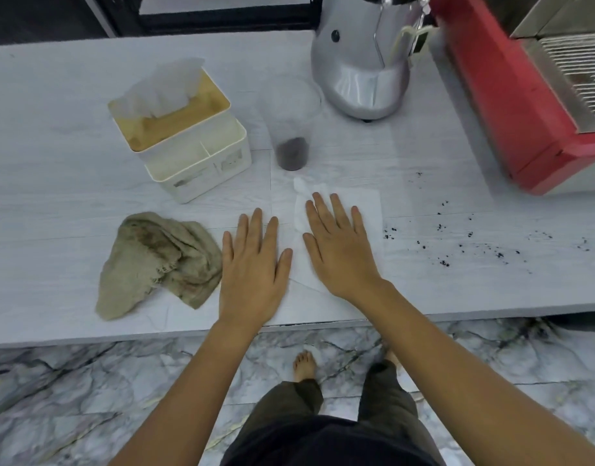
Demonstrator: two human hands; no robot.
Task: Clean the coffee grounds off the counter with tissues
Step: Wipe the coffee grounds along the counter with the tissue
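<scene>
A white tissue (368, 205) lies flat on the pale counter (54, 203). My right hand (339, 247) rests palm down on it with fingers spread. Just left of the tissue, my left hand (252, 264) lies flat on the bare counter, holding nothing. Dark coffee grounds (457, 243) are scattered over the counter to the right of the tissue, apart from it. A tissue box (175, 119) with a wooden lid and a tissue sticking up stands behind and left of my hands.
A crumpled, stained beige cloth (158, 264) lies left of my left hand. A clear cup (292, 132) with grounds at its bottom stands behind the tissue. A silver grinder (363, 62) and a red espresso machine (524, 95) stand at the back right. The counter edge (121, 334) runs near my wrists.
</scene>
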